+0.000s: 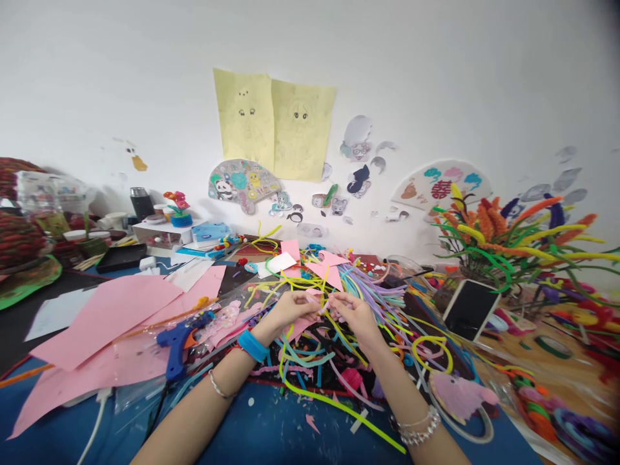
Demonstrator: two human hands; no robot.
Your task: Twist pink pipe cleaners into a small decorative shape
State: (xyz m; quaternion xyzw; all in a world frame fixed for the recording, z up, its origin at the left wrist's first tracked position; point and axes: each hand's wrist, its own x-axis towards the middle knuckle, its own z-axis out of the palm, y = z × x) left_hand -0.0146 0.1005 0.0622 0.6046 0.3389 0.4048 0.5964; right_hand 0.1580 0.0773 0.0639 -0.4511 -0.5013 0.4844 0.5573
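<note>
My left hand (290, 311) and my right hand (352, 314) meet over a heap of pipe cleaners, their fingertips pinched close together. Between them is a small pale pink piece (323, 306), gripped from both sides; its exact shape is hard to make out. Beneath the hands lie yellow, teal, lilac and black pipe cleaners (371, 284). One long yellow-green pipe cleaner (339, 405) runs from under the left hand toward the front edge. Pink paper scraps (332, 268) sit just behind the hands.
A blue glue gun (175, 345) and large pink sheets (111, 313) lie at the left. At the right a phone (471, 310) leans before a vase of pipe-cleaner flowers (489, 239). A pink fuzzy shape (458, 395) rests near the right forearm. Behind stands a black bottle (141, 204).
</note>
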